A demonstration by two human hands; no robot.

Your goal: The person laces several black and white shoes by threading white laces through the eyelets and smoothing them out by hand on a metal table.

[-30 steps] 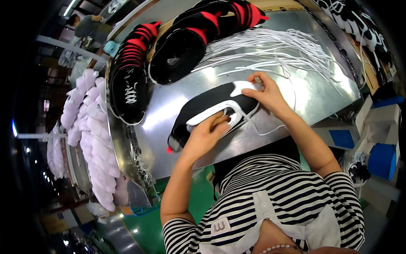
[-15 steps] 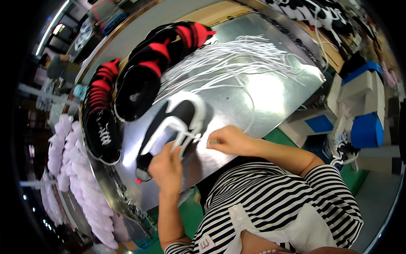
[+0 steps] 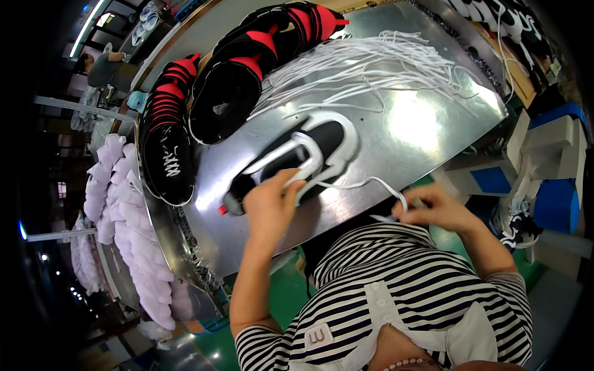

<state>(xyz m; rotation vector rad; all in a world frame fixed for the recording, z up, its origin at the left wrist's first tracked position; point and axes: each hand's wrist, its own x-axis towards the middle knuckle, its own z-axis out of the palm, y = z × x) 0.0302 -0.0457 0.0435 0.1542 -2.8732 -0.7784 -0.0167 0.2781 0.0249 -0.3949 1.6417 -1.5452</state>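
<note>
A black-and-white shoe upper (image 3: pixel 347 146) with a small red tab lies on the metal table, its white rounded end pointing away. My left hand (image 3: pixel 270 205) is closed on the near edge of it, thumb and fingers pinching the white side. From the upper a white shoelace (image 3: pixel 359 184) runs to the right in a loose curve. Past the table's front edge, my right hand (image 3: pixel 435 208) is closed on that lace, and a short end hangs below the fingers. How the lace sits in the eyelets is too blurred to tell.
Black-and-red shoe uppers stand nested in a row (image 3: pixel 224 102), with a second row (image 3: pixel 166 151) to their left. Many white laces (image 3: pixel 371 68) lie across the metal table (image 3: pixel 427 133). White padded pieces (image 3: pixel 127 216) are stacked at left. Grey-and-blue bins (image 3: pixel 555 145) stand at right.
My right hand has moved right, away from the upper, drawing out a length of lace. My left hand still grips the upper. The whole view has shifted, with the table now higher.
</note>
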